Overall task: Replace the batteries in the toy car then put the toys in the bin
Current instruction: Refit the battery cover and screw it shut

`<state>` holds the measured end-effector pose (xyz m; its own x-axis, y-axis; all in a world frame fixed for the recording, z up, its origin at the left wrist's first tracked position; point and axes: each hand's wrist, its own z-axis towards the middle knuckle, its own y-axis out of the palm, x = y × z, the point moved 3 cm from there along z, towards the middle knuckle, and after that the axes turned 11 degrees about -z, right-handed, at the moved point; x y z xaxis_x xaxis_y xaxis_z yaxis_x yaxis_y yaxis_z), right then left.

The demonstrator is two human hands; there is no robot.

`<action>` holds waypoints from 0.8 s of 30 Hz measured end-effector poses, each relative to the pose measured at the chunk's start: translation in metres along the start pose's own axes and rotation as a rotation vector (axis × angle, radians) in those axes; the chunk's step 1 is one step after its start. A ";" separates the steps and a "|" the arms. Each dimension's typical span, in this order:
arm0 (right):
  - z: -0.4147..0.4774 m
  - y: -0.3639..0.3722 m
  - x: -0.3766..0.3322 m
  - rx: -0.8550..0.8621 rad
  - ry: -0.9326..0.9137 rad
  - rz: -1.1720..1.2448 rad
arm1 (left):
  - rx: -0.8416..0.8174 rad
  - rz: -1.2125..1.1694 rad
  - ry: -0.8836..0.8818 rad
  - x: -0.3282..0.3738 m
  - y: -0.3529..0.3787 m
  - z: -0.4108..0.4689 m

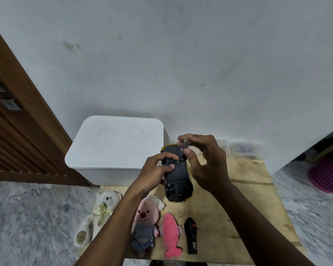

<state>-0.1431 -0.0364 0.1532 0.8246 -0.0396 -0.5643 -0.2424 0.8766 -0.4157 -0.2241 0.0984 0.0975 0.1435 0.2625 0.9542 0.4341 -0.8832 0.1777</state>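
The black remote [190,237], pink fish toy [171,235] and pink doll [144,223] lie closest on the wooden board [238,208], and above them the left hand [158,169] grips the upside-down toy car [178,181] beside the white bin [113,146] while the right hand [204,162] pinches a small screwdriver [184,148] standing on its belly

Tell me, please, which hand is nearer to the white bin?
Left. The left hand, gripping the upturned toy car, is beside the right front corner of the white bin; the right hand, pinching a screwdriver, is beyond the car.
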 end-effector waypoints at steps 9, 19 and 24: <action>0.003 -0.003 0.001 0.056 -0.039 -0.064 | -0.006 -0.015 -0.013 -0.001 0.000 0.001; 0.005 -0.004 -0.002 0.064 -0.054 -0.116 | -0.008 -0.025 -0.011 0.001 -0.002 0.002; 0.004 -0.001 0.001 0.003 0.002 -0.021 | -0.005 -0.026 -0.014 -0.001 -0.004 0.002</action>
<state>-0.1406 -0.0353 0.1556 0.8286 -0.0594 -0.5567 -0.2229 0.8772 -0.4253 -0.2239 0.1021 0.0959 0.1448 0.2908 0.9458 0.4336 -0.8778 0.2035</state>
